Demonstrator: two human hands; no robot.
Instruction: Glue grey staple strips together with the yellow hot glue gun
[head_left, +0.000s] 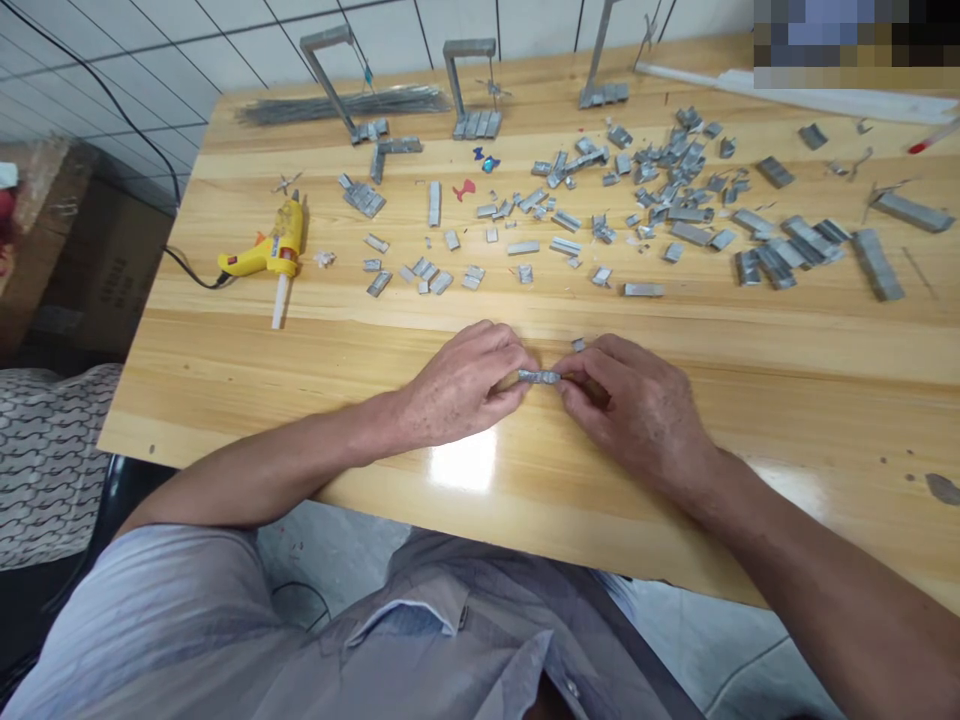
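Observation:
Between my two hands, close above the table's near half, is a short grey strip of staples (539,377). My left hand (472,385) pinches its left end between thumb and fingers. The fingertips of my right hand (637,405) are closed on its right end. Just beyond my right fingers lies a small grey staple piece (578,344). Many more staple pieces (667,180) are scattered farther back, some in strips, some bent or broken.
A yellow glue gun (274,245) rests at the left with its cord off the edge. Along the back stand several bracket-shaped staple figures (472,85), beside a bundle of thin wires (337,105). A white plastic strip (810,95) lies back right on the wooden table (360,360).

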